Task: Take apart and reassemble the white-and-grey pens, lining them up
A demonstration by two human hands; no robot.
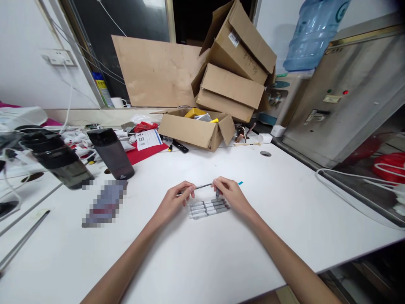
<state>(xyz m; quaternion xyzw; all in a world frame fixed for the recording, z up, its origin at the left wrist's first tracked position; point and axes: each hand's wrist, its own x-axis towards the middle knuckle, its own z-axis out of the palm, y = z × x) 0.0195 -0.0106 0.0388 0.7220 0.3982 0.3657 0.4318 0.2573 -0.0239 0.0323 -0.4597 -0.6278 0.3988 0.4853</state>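
Note:
A thin dark stick (pixel 203 186), like a pen refill, spans the gap between my hands above the white table. My left hand (pixel 180 195) pinches its left end. The fingertips of my right hand (pixel 228 191) close around its other end. A short dark piece (pixel 217 194) shows under the right fingers; its kind is unclear. Several white and grey pens (pixel 207 209) lie side by side just below my hands, their right ends close to the right hand. A small blue strip (pixel 241 183) pokes out beyond the right hand.
An open cardboard box (pixel 186 128) stands at the back, near stacked cartons (pixel 232 86). Two dark bottles, one (pixel 112 154) nearer the middle, and a pixelated packet (pixel 106 204) are at left. A metal cabinet (pixel 344 93) borders the table's right side.

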